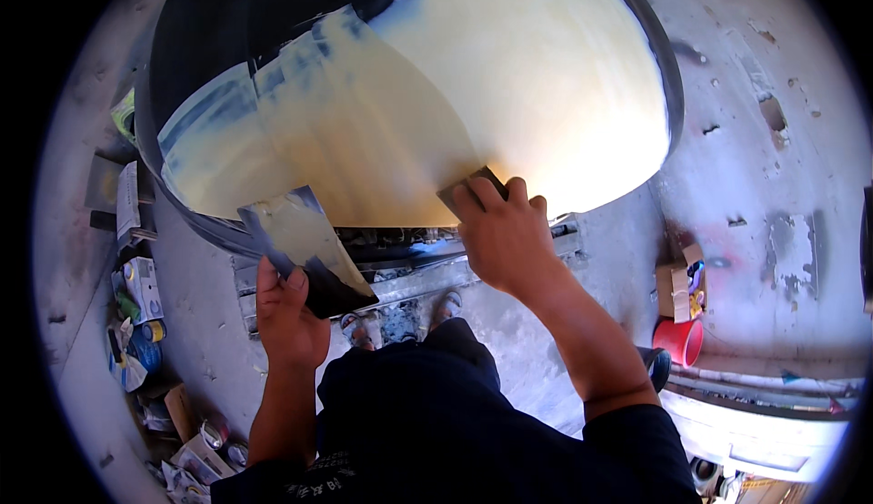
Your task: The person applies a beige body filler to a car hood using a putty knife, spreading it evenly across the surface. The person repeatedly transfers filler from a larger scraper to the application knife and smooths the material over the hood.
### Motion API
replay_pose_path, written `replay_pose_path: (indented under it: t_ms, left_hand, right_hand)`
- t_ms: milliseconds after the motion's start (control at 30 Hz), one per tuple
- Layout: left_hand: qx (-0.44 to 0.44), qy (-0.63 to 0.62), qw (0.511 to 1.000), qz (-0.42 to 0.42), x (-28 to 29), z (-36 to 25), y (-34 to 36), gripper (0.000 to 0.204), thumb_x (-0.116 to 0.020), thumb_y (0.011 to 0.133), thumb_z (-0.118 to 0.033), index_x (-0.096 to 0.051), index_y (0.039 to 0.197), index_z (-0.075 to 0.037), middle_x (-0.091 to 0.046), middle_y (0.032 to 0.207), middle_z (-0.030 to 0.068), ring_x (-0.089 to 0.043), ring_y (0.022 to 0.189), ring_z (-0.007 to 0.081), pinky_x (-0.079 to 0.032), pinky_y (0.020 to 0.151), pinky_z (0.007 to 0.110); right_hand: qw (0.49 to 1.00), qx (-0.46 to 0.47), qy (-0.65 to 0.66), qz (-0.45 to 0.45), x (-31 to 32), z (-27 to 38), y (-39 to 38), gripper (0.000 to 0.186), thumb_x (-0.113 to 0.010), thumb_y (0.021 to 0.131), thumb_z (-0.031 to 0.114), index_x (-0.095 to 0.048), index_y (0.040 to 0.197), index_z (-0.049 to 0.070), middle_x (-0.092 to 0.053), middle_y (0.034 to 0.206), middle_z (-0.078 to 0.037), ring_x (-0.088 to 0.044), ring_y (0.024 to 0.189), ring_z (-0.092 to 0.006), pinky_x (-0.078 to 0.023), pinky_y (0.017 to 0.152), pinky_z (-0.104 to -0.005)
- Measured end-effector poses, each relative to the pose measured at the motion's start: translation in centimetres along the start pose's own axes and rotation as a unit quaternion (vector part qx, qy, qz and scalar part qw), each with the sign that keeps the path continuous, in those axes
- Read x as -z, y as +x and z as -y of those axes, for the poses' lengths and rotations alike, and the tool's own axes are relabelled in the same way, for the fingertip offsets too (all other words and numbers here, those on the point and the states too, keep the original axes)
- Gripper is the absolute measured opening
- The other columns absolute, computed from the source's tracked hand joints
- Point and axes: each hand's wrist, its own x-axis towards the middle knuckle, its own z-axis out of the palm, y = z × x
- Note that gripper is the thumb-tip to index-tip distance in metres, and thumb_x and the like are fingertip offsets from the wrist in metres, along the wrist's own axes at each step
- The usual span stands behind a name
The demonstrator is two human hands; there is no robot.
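A large curved dark panel [218, 13], rounded like a car's, lies in front of me. Pale cream body filler [546, 77] covers most of it, thin and streaked toward the left. My right hand [511, 242] grips a small dark spreader [451, 197], its edge against the panel's near part. In my left hand [293, 315] is a flat rectangular mixing board [305, 236] smeared with cream filler, its lower end bare and dark. The board is tilted near the panel's front left edge. My fingers partly cover the spreader.
Below the panel's near edge runs a low step or frame [427, 272], with my feet beside it. At right stand a cardboard box [673, 290], a red bucket [680, 342] and a white bench-like unit [755, 431]. Cans, bags and boxes [186, 413] crowd the left floor.
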Motion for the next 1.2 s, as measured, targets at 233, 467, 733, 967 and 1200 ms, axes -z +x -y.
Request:
replay_pose_path:
  t_ms: [233,467,733,967,1200]
  left_hand:
    - [0.017,-0.003,0.999,0.047,0.7,-1.2,-0.6,0.045,-0.049,0.097,0.000,-0.042,0.142,-0.004,-0.056,0.137,0.0110,-0.054,0.127,0.0232,-0.040,0.111,0.040]
    - [0.023,-0.019,0.998,0.056,0.4,-1.6,-1.0,0.045,-0.046,0.098,0.002,-0.041,0.142,-0.003,-0.056,0.136,0.0122,-0.053,0.127,0.0228,-0.040,0.111,0.040]
    - [0.060,-0.022,0.997,0.031,0.2,-0.5,-1.7,0.043,-0.049,0.097,0.001,-0.044,0.140,-0.004,-0.057,0.134,0.0110,-0.056,0.124,0.0225,-0.042,0.109,0.040]
    - [0.117,-0.019,0.992,0.032,-2.8,1.8,-3.0,0.043,-0.051,0.098,-0.003,-0.045,0.140,-0.007,-0.057,0.133,0.0096,-0.056,0.123,0.0221,-0.042,0.108,0.040]
    - [0.111,0.007,0.991,0.075,-3.0,-0.1,-2.4,0.045,-0.051,0.098,-0.004,-0.042,0.142,-0.004,-0.055,0.136,0.0103,-0.053,0.126,0.0214,-0.038,0.110,0.039]
  right_hand:
    - [0.996,-0.068,0.039,-0.033,-3.1,2.4,-3.6,0.051,-0.066,0.086,0.022,-0.050,0.134,0.012,-0.049,0.132,-0.006,-0.050,0.106,-0.0378,-0.048,0.081,-0.0528]
    - [0.992,-0.089,0.052,-0.068,-5.2,3.0,-5.4,0.054,-0.066,0.086,0.023,-0.049,0.136,0.014,-0.048,0.135,-0.005,-0.048,0.112,-0.0399,-0.046,0.085,-0.0525]
    - [0.987,-0.093,0.090,-0.096,-5.3,2.8,-8.2,0.051,-0.066,0.087,0.021,-0.053,0.136,0.014,-0.049,0.136,-0.008,-0.047,0.116,-0.0393,-0.045,0.090,-0.0517]
    - [0.756,0.112,0.613,-0.200,-2.3,7.7,-11.0,0.054,-0.074,0.081,0.008,-0.061,0.133,0.006,-0.050,0.137,-0.017,-0.051,0.119,-0.0360,-0.043,0.099,-0.0458]
    - [0.935,-0.025,0.272,-0.225,-7.6,4.9,-10.2,0.052,-0.071,0.082,0.019,-0.060,0.132,0.007,-0.052,0.135,-0.017,-0.052,0.117,-0.0356,-0.041,0.100,-0.0474]
